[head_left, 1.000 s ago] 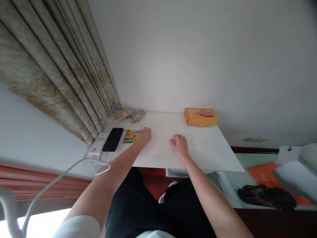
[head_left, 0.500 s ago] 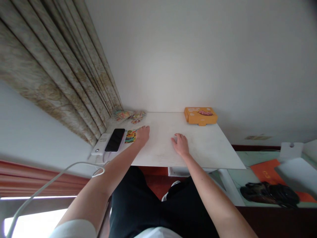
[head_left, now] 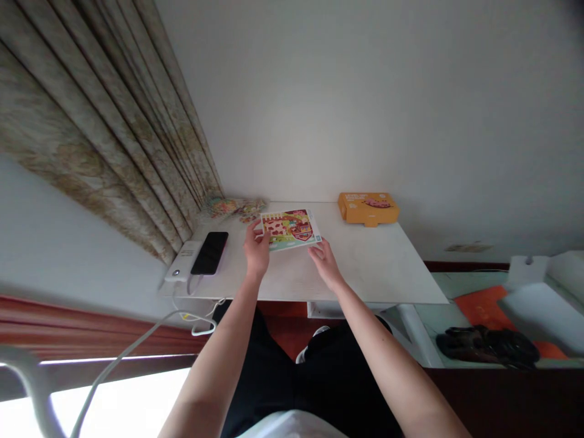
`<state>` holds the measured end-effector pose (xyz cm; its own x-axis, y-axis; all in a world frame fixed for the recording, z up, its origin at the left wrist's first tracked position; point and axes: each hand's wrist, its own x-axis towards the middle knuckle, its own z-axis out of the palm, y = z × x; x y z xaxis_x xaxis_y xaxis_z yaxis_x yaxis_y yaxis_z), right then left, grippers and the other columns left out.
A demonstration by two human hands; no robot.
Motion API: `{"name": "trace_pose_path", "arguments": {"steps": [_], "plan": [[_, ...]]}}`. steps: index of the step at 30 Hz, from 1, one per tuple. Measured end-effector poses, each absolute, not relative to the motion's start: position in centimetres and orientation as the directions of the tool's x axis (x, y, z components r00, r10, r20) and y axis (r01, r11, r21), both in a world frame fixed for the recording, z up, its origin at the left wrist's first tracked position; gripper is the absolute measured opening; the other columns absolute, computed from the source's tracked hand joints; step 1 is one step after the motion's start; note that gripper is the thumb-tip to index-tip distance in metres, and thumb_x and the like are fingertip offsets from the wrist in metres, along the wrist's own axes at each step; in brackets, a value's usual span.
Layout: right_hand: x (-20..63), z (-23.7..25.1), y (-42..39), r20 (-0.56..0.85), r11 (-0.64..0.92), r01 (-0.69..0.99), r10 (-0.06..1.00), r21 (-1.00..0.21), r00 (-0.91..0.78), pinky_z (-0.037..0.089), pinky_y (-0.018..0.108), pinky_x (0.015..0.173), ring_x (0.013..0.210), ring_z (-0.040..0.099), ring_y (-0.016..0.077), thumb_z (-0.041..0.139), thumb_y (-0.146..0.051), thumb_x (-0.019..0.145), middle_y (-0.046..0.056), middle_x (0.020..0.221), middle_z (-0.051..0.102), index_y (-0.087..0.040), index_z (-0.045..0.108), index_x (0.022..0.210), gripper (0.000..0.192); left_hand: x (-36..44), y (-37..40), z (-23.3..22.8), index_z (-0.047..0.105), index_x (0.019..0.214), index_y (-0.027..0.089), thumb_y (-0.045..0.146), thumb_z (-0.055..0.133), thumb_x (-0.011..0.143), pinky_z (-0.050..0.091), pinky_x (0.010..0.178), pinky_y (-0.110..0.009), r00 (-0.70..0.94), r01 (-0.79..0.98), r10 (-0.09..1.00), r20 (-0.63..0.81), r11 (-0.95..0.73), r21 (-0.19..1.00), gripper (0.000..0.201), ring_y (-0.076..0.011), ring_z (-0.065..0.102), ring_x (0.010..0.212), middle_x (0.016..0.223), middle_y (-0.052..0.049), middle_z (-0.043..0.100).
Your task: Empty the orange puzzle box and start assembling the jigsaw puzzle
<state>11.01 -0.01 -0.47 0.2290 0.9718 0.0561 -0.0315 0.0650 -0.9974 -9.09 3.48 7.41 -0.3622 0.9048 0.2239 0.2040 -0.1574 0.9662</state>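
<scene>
A colourful picture card (head_left: 290,229) with a white border is held above the white table (head_left: 374,267), tilted toward me. My left hand (head_left: 256,250) grips its left edge and my right hand (head_left: 323,258) holds its lower right corner. An orange box (head_left: 367,208) lies flat at the table's far right, against the wall. A heap of colourful pieces (head_left: 233,207) sits at the far left corner by the curtain.
A black phone (head_left: 210,252) rests on a white power strip (head_left: 179,269) at the table's left edge, with a white cable (head_left: 137,347) hanging down. The curtain (head_left: 104,121) hangs on the left. To the right, a lower surface carries a black object (head_left: 488,347) and an orange sheet (head_left: 479,307).
The card lay on the table beside the phone under my left hand. Now both hands hold it up over the middle of the table. My right hand has left the tabletop.
</scene>
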Motion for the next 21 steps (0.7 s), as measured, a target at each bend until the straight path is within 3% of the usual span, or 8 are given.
{"name": "trace_pose_path", "arguments": {"steps": [3,5,7,9,11,13,16,21], "plan": [[12.4,0.1,-0.2,-0.072,-0.037,-0.229,0.987,-0.973,0.147,0.057,0.031,0.071,0.091,0.072,0.0225,0.08,-0.061,0.073,0.006,0.116,0.075,-0.028,0.064,0.123,0.062,-8.9,3.8,4.2,0.062,0.133,0.019,0.02,0.071,0.085,0.056,0.069,-0.024,-0.273,0.061,0.958,0.091,-0.078,0.995,0.049,-0.0158,0.07,0.077,0.09,-0.001,0.066],[13.5,0.4,-0.5,-0.128,-0.081,-0.279,0.98,-0.957,0.153,0.053,0.027,0.063,0.075,0.069,0.0181,0.084,-0.058,0.068,0.004,0.101,0.077,-0.025,0.07,0.108,0.054,-8.9,3.6,2.5,0.057,0.14,0.02,0.022,0.069,0.087,0.059,0.072,-0.028,-0.188,0.083,0.979,0.075,-0.061,0.995,0.055,-0.0175,0.071,0.082,0.097,-0.004,0.068],[14.3,0.7,-0.7,-0.146,-0.091,-0.279,0.972,-0.956,0.185,0.05,0.025,0.058,0.067,0.065,0.0155,0.086,-0.055,0.065,0.002,0.091,0.077,-0.023,0.072,0.101,0.05,-8.9,3.0,1.6,0.054,0.145,0.02,0.022,0.067,0.089,0.061,0.084,-0.037,-0.149,0.238,0.97,0.19,-0.151,0.959,0.057,-0.0232,0.071,0.102,0.117,-0.011,0.067],[14.6,1.2,-0.9,-0.128,-0.072,-0.254,0.968,-0.964,0.215,0.047,0.024,0.054,0.064,0.063,0.0149,0.085,-0.053,0.065,0.001,0.087,0.076,-0.022,0.073,0.1,0.048,-8.6,2.2,1.4,0.054,0.145,0.02,0.022,0.067,0.091,0.056,0.104,-0.047,-0.065,0.45,0.92,0.387,-0.319,0.834,0.056,-0.0298,0.063,0.127,0.138,-0.017,0.06],[14.5,1.8,-1.0,-0.085,-0.031,-0.224,0.968,-0.974,0.236,0.048,0.025,0.054,0.067,0.064,0.0164,0.083,-0.054,0.069,0.002,0.088,0.076,-0.022,0.074,0.1,0.046,-7.9,1.3,1.6,0.056,0.144,0.022,0.024,0.07,0.092,0.046,0.117,-0.053,0.135,0.556,0.855,0.501,-0.484,0.676,0.055,-0.0324,0.053,0.141,0.149,-0.018,0.054],[14.0,2.6,-1.2,-0.048,0.001,-0.207,0.971,-0.978,0.234,0.053,0.028,0.059,0.076,0.068,0.0202,0.08,-0.058,0.074,0.004,0.093,0.078,-0.022,0.075,0.102,0.046,-6.8,0.7,2.0,0.056,0.146,0.023,0.03,0.074,0.091,0.043,0.121,-0.053,0.338,0.512,0.8,0.496,-0.598,0.617,0.058,-0.0323,0.051,0.144,0.153,-0.017,0.054],[13.0,3.4,-1.4,-0.019,0.016,-0.218,0.988,-0.976,0.153,0.06,0.034,0.075,0.099,0.072,0.0269,0.072,-0.068,0.081,0.006,0.11,0.079,-0.023,0.076,0.112,0.054,-5.0,0.4,2.0,0.057,0.146,0.023,0.038,0.077,0.091,0.044,0.12,-0.052,0.448,0.35,0.766,0.46,-0.624,0.699,0.061,-0.0316,0.054,0.143,0.15,-0.016,0.059],[11.9,1.9,-2.1,0.0,0.0,-0.287,1.0,-0.958,0.001,0.058,0.041,0.098,0.127,0.065,0.0305,0.071,-0.071,0.083,0.005,0.133,0.073,-0.031,0.075,0.126,0.059,-3.1,0.9,1.2,0.068,0.13,0.019,0.042,0.076,0.089,0.059,0.102,-0.046,0.281,0.075,0.911,0.301,-0.333,0.94,0.048,-0.0281,0.07,0.119,0.135,-0.015,0.069]]}}
